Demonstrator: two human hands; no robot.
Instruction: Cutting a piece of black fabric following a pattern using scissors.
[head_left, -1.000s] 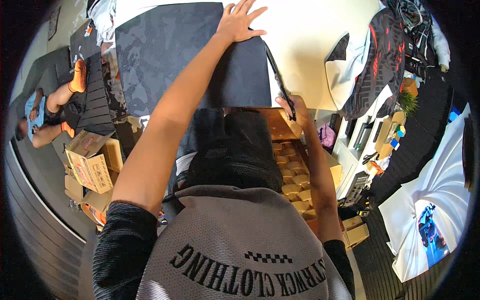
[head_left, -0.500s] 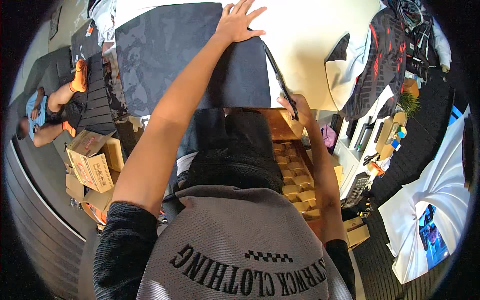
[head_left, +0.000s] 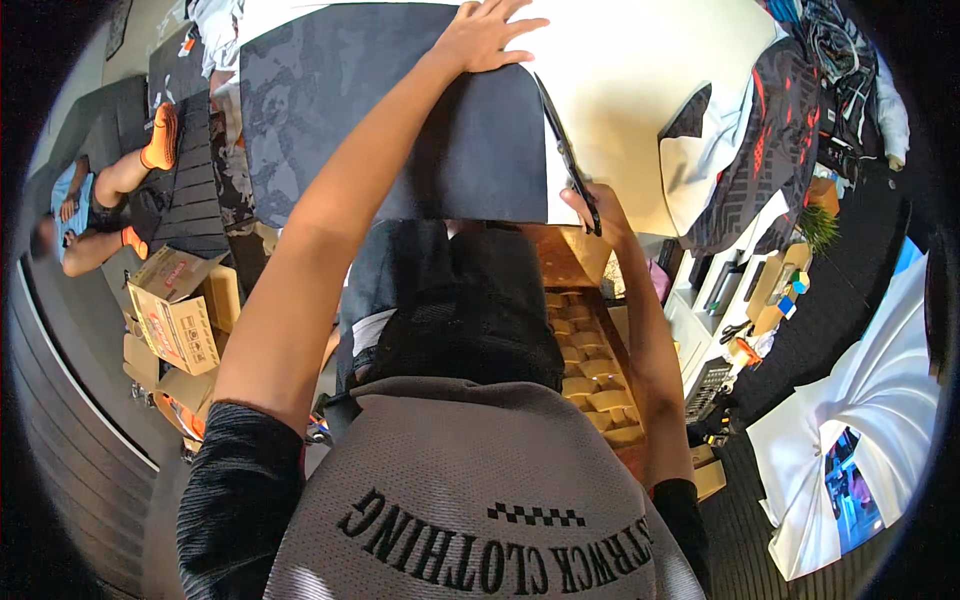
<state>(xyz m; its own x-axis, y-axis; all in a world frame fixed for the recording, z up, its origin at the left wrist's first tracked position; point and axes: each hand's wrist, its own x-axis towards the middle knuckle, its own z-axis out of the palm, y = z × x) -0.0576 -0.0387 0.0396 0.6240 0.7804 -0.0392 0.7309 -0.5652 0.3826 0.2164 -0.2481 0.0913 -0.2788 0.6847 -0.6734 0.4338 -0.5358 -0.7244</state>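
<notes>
A dark grey camouflage-patterned fabric piece (head_left: 330, 110) lies flat on the white table (head_left: 600, 60), its right side bordered by a pale strip. With fingers spread, my left hand (head_left: 485, 38) presses down on its upper right corner. My right hand (head_left: 600, 212) is closed around the handles of a pair of black scissors (head_left: 572, 165) near the table's front edge. The long blades point up and away along the fabric's right edge, their tips reaching close to my left hand. Whether the blades are parted is hard to make out.
Right of the scissors lie cut cloth and a black-and-red patterned garment (head_left: 770, 130). A brown tufted seat (head_left: 590, 370) stands below the table. Open cardboard boxes (head_left: 175, 310) are at left, near another person (head_left: 90, 210) sitting. A white shelf (head_left: 700, 310) stands at right.
The view has shifted slightly, moving the table and both hands a little to the right. My left hand still presses the fabric, and the scissors stay along its right edge.
</notes>
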